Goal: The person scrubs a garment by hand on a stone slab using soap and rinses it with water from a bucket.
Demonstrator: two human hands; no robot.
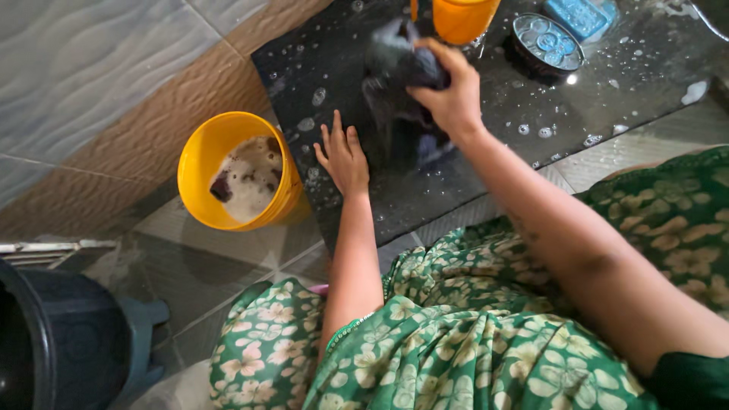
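Two hands are at work: the dark wet cloth [402,64] (soft, sodden, slippery, best gripped by its bunched top) is clutched in the right hand [449,91], while the left hand [343,156] is pressed flat, fingers spread, on the soapy black slab [486,129].

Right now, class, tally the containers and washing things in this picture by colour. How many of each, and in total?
Yellow or orange: 2, the bucket of suds and the orange cup
Blue: 2, the soap bar and the soap dish
Dark: 2, the wet cloth and the dark tub
Total: 6

wet black slab [607,83] | dark cloth [399,68] | orange cup [462,19] | soap dish [547,42]
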